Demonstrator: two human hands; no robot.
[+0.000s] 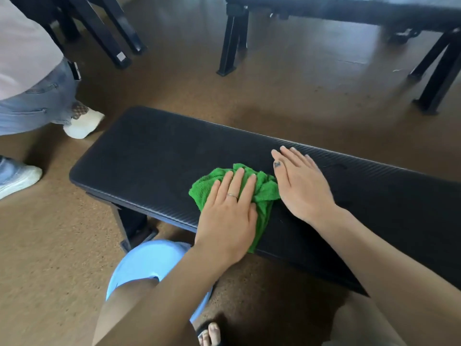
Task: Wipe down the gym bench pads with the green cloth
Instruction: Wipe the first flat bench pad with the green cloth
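A long black padded gym bench (149, 156) runs from the left middle to the right edge of the view. A crumpled green cloth (265, 189) lies on its near half. My left hand (228, 216) presses flat on the cloth with straight fingers, covering most of it. My right hand (301, 186) rests flat on the bare pad just right of the cloth, fingers straight and touching the cloth's edge.
Another person in jeans and white shoes (82, 124) stands close to the bench's left end. A light blue round stool (149, 265) sits below the bench by my knee. Black equipment legs (229, 41) and another bench frame (436, 78) stand on the brown floor behind.
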